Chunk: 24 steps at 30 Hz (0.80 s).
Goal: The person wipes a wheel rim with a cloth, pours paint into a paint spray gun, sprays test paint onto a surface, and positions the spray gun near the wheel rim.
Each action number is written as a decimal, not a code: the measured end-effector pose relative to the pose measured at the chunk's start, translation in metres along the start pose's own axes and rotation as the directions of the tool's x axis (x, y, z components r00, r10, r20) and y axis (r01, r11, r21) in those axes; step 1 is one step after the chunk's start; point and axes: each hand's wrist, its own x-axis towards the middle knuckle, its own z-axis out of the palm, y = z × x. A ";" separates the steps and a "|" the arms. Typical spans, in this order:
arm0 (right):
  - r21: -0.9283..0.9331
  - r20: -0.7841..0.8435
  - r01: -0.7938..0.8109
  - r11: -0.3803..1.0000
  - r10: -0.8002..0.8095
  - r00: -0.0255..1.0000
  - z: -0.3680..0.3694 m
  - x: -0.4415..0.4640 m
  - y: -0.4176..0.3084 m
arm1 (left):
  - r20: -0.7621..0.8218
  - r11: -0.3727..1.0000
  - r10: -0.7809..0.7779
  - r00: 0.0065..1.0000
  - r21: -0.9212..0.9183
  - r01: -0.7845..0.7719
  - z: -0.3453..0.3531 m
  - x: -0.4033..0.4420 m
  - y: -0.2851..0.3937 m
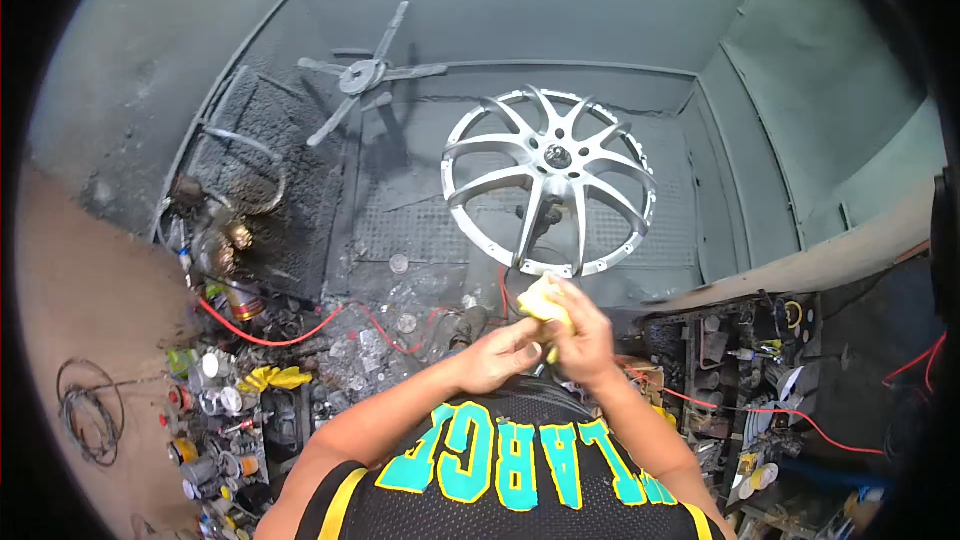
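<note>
A crumpled yellow cloth (pixel 543 300) is bunched up in front of my chest. My right hand (pixel 585 335) is closed around it, and part of the cloth sticks out past the fingers. From the other side, my left hand (pixel 497 353) meets it with bent fingers and thumb at the cloth's lower edge; the exact hold of these fingertips is partly hidden. Just beyond the hands is a silver multi-spoke wheel rim (pixel 585 152), facing up, with a dark centre and bolt holes around it.
A grey-coated cross-shaped stand (pixel 362 77) stands at the back left. Red hoses (pixel 270 340) run along both sides. Cluttered shelves with cans and jars (pixel 215 400) are at left, more shelves with tools (pixel 715 360) at right. Grey booth walls (pixel 560 0) enclose the far side.
</note>
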 end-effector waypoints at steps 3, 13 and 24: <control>-0.279 -0.236 -0.011 0.960 -0.057 0.970 -0.037 0.044 -0.004 | -0.101 0.894 0.066 0.993 0.449 -0.014 -0.042 0.023 0.041; -0.889 -0.080 -0.150 0.432 0.177 0.981 0.010 0.150 0.070 | 0.121 0.188 0.266 0.957 0.967 -0.174 -0.176 0.056 0.029; -0.923 -0.098 -0.207 0.325 0.321 0.942 0.029 0.062 0.046 | 0.229 0.251 0.117 0.966 0.935 -0.252 -0.208 0.069 0.016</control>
